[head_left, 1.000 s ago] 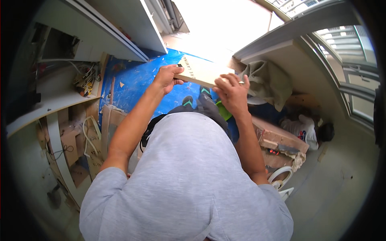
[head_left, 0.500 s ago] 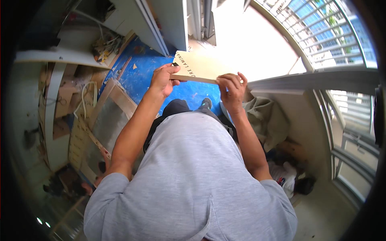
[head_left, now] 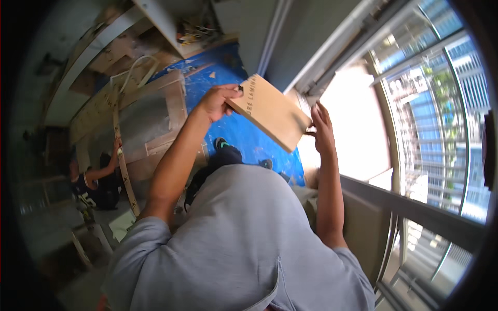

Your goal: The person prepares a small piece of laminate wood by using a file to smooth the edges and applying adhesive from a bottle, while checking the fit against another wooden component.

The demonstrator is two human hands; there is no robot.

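A short, thick tan board (head_left: pixel 275 111) with dark printed lettering is tilted in front of me. My left hand (head_left: pixel 220 101) grips its left end, thumb on the upper face and fingers beneath. A small black piece (head_left: pixel 240 88) shows by the thumb; I cannot tell what it is. Beside the board's right end is my right hand (head_left: pixel 323 129), fingers stretched upward and seen edge-on. Its shadow falls on the board; whether the thumb touches the edge is unclear.
Blue sheeting (head_left: pixel 228 129) covers the floor under the board. To the left, a person (head_left: pixel 96 184) has a hand on a long wooden strip (head_left: pixel 124 171) near a framed panel (head_left: pixel 145 114). Cables (head_left: pixel 194 32) lie at the back. Barred windows (head_left: pixel 425 103) line the right.
My view has turned to the right. The board's right end has dropped toward me, showing more of its face. My right hand has come off its grip on that end, fingers now straightened.
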